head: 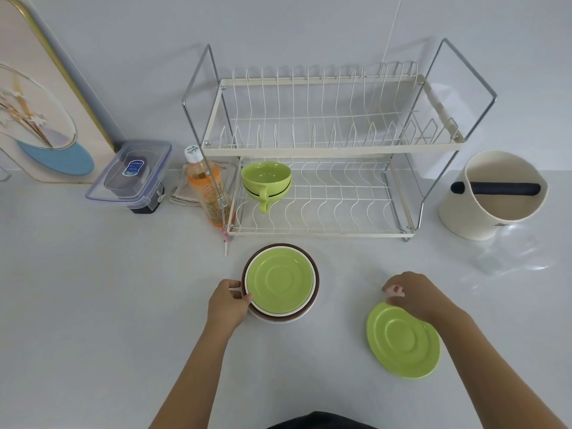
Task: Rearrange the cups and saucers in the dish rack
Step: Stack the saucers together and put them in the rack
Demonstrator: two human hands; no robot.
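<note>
Biggest risk: the saucer stack [280, 283] on the counter. Left hand [227, 301] grips its near-left edge, fingers curled at the rim of the brown and white plates beneath the green saucer on top. A one-sided lift would likely tilt the pile, and the glazed top saucer could slide off.

Second risk: the lone green saucer [403, 341], lying flat at the right. Right hand [414, 297] hovers over its far edge, fingers loosely bent, holding nothing that I can make out; whether fingertips touch the rim, cannot tell. Flat on a smooth top, it may skate away rather than lift.

Smaller: two green cups [266, 180] nest at the left end of the dish rack [325, 147] lower tier; a knock could topple them.

Surface: pale, smooth countertop [93, 289], plain light wall behind. Cream bin [492, 196] right of the rack; juice bottle [208, 188] and lidded plastic box [131, 174] left.
</note>
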